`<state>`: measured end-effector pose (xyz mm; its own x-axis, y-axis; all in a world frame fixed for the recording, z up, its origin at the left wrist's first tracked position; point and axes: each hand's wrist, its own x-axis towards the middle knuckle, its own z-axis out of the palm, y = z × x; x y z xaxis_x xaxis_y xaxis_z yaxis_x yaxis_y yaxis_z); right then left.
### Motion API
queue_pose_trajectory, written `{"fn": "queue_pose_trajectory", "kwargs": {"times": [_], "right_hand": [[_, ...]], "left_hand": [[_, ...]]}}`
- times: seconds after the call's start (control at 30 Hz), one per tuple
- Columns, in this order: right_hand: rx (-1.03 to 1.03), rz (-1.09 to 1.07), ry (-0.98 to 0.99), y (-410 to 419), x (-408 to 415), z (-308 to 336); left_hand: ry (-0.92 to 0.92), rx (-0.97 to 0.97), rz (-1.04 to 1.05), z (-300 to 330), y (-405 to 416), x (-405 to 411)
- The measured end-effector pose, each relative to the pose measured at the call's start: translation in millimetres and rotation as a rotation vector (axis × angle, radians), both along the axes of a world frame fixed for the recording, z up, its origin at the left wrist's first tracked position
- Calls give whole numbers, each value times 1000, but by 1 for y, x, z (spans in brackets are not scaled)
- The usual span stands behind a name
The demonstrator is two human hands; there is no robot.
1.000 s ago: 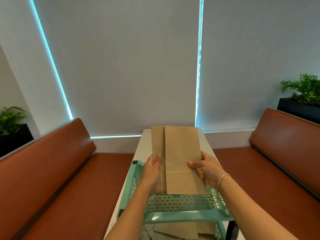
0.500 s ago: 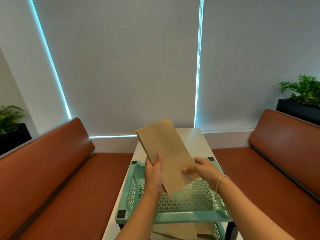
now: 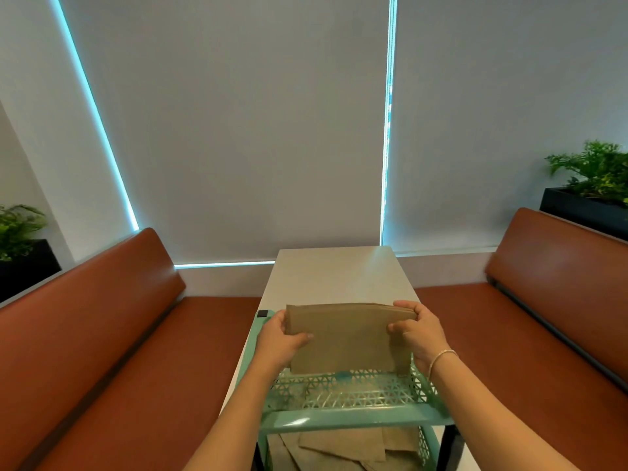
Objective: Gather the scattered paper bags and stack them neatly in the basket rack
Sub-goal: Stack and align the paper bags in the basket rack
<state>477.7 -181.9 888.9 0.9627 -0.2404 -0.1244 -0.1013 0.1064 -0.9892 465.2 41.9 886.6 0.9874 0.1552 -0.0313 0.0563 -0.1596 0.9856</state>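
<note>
Fingers of the left hand (image 3: 278, 341) and right hand (image 3: 416, 331) curl closed around opposite short ends of a stack of brown paper bags (image 3: 346, 338), thumbs on the near face. Turned sideways, the stack stands upright, its lower edge inside the top tier of the mint-green basket rack (image 3: 353, 416). More paper bags (image 3: 339, 447) lie jumbled in the lower tier. Beyond is the pale table (image 3: 336, 277).
</note>
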Motion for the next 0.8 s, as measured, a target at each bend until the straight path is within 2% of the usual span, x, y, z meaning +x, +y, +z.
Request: {"fn": "queue_pose_trajectory", "kwargs": {"times": [0.13, 0.3, 0.43, 0.53, 0.63, 0.8], "right_hand": [[-102, 37, -29, 13, -7, -1], [-268, 84, -96, 16, -10, 1], [-488, 54, -53, 13, -10, 2], [-614, 89, -43, 12, -9, 4], [-693, 167, -36, 11, -9, 6], [-723, 177, -82, 3, -9, 10]], "left_hand": [[1, 61, 23, -3, -11, -6], [-187, 89, 45, 6, -19, -16], [-223, 406, 44, 7, -19, -17], [-171, 590, 31, -1, -15, -17], [-93, 623, 11, -3, -15, -19], [-131, 589, 58, 10, -11, -17]]}}
